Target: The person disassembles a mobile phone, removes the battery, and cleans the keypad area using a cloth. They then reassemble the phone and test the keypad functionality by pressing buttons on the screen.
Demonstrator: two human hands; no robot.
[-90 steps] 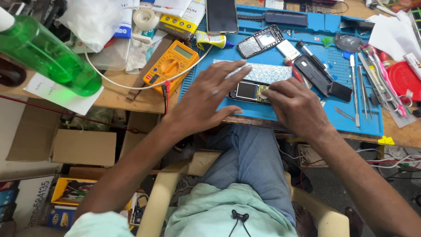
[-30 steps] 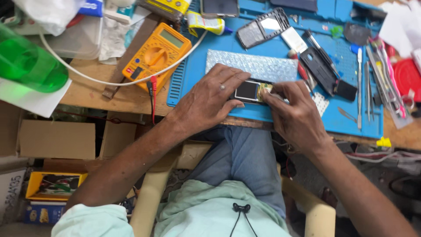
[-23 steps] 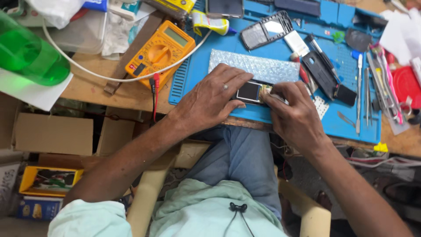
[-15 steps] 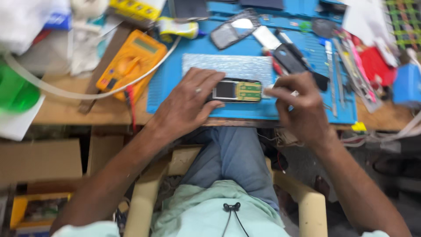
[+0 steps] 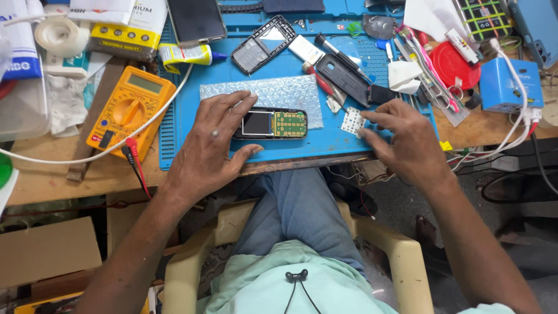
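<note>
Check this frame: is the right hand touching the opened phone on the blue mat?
No, the right hand is at the small white keypad sheet, clear of the phone.

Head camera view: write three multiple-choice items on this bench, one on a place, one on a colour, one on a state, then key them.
1. Where does the opened phone lie?
A. on the blue mat
B. on the bare wood
C. on the person's lap

2. What colour is the multimeter?
A. green
B. orange-yellow
C. white

3. What is the right hand doing?
A. gripping a screwdriver
B. resting flat on the phone
C. pinching the small white keypad sheet

Key: 1 A, the phone lies on the mat beside the left hand, which steadies it. 2 B, its case is orange-yellow with a dial. 3 C, its fingertips meet at the sheet's edge, away from the phone.
</note>
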